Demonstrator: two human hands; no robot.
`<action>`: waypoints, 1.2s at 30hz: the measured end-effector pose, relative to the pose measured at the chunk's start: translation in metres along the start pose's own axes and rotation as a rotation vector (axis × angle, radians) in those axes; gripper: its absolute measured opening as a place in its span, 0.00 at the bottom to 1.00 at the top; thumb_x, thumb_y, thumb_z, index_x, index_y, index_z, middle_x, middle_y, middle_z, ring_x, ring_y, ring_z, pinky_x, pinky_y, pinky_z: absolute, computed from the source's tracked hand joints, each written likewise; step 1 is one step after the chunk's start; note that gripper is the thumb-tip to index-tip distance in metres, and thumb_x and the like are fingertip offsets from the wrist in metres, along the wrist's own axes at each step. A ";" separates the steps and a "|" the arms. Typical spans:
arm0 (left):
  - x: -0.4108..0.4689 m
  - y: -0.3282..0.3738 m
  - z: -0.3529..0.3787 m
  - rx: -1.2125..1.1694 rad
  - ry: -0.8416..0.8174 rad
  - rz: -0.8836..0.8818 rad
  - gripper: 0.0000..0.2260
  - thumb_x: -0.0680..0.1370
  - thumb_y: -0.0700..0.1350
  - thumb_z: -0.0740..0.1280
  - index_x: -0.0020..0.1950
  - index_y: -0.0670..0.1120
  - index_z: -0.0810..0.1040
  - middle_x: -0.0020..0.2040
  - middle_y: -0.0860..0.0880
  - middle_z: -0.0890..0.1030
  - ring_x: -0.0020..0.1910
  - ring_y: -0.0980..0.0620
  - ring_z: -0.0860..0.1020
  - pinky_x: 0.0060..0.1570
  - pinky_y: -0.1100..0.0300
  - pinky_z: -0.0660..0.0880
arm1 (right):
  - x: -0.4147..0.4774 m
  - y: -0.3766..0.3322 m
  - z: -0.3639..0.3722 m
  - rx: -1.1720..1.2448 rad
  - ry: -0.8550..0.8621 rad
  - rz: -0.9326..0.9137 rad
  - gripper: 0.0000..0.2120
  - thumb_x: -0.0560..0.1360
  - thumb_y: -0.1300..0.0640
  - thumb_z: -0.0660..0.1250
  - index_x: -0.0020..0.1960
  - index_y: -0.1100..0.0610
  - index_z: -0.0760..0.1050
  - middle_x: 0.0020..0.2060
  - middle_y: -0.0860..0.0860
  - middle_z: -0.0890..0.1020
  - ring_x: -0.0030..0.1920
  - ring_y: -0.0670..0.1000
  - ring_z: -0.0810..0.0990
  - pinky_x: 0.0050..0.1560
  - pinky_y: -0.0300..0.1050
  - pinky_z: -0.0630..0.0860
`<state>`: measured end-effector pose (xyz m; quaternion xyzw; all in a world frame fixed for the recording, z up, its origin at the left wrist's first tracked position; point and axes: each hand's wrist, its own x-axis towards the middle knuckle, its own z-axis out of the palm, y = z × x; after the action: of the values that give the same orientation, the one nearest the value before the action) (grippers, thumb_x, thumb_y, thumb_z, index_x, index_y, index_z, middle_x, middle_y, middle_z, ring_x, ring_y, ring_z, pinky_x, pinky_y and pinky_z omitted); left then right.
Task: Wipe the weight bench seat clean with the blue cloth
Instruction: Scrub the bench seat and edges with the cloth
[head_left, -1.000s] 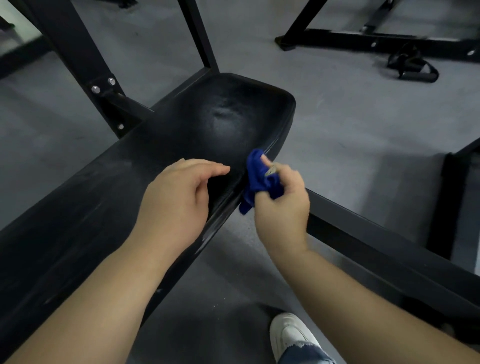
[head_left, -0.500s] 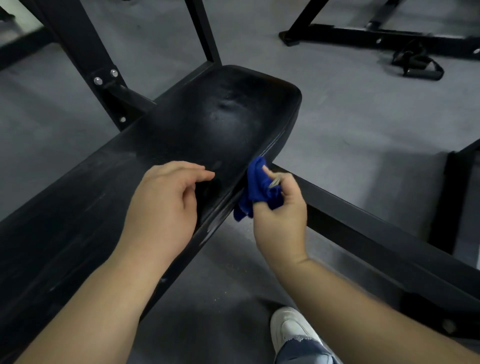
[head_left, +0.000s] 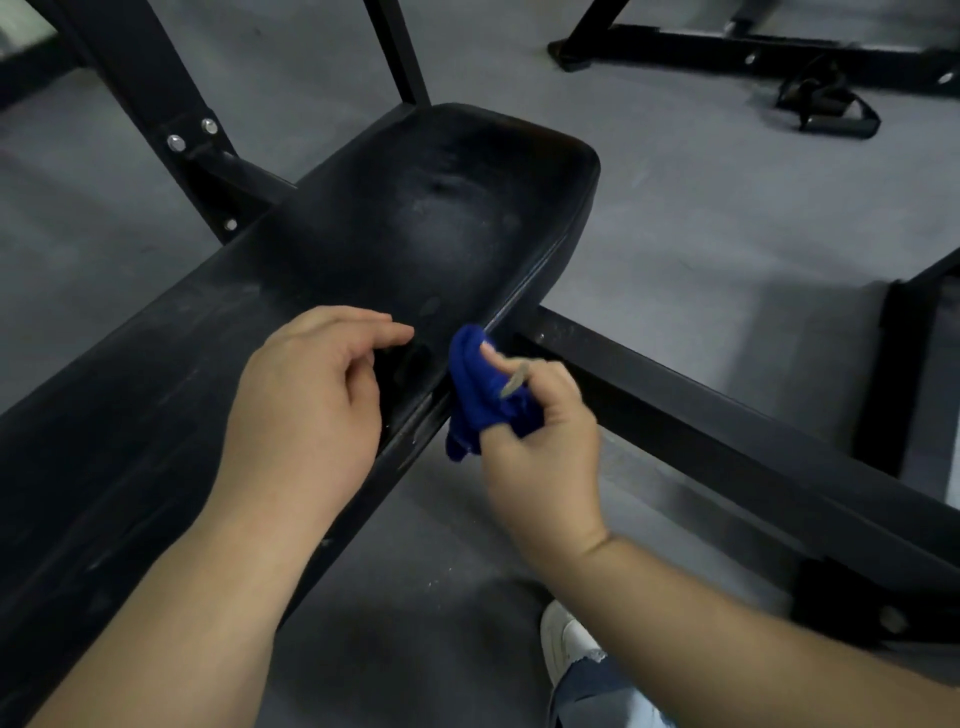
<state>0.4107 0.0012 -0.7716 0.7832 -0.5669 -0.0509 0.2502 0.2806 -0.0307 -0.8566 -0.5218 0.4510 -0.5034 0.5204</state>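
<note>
Two hands, right hand (head_left: 540, 441) gripping blue cloth (head_left: 480, 389)

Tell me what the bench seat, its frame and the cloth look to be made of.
Bench seat: probably vinyl or leather-like padding, black with a dull sheen, scuffed and dimpled. Frame: likely painted steel, matte black square tube with bolts. Blue cloth: soft woven fabric, bunched in the right hand.

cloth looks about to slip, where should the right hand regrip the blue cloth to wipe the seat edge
Grip the bunched upper fold of the blue cloth, coming from the bench's right side where the right hand is. Its loose tail hangs low against the seat edge.
</note>
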 end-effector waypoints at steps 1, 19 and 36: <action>-0.001 0.000 0.000 -0.003 -0.005 0.005 0.16 0.78 0.37 0.61 0.56 0.55 0.81 0.58 0.59 0.77 0.60 0.59 0.72 0.62 0.63 0.65 | 0.000 0.000 -0.004 0.013 -0.021 -0.004 0.20 0.68 0.75 0.64 0.44 0.49 0.79 0.46 0.48 0.77 0.49 0.48 0.79 0.52 0.55 0.79; 0.000 -0.003 -0.008 -0.005 -0.003 -0.006 0.15 0.78 0.37 0.62 0.54 0.56 0.82 0.55 0.61 0.79 0.53 0.68 0.70 0.50 0.85 0.59 | 0.078 -0.017 -0.010 -0.048 0.256 -0.019 0.17 0.72 0.63 0.62 0.56 0.47 0.78 0.50 0.57 0.79 0.47 0.49 0.81 0.49 0.49 0.80; 0.002 0.003 -0.008 0.001 0.012 -0.021 0.16 0.78 0.36 0.61 0.56 0.54 0.82 0.54 0.61 0.78 0.56 0.63 0.73 0.55 0.75 0.61 | 0.087 -0.029 -0.018 -0.407 0.177 -0.232 0.20 0.66 0.66 0.59 0.50 0.50 0.79 0.48 0.46 0.77 0.53 0.52 0.75 0.56 0.44 0.72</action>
<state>0.4111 0.0017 -0.7629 0.7896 -0.5571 -0.0487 0.2526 0.2690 -0.1178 -0.8239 -0.6181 0.5238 -0.5023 0.3020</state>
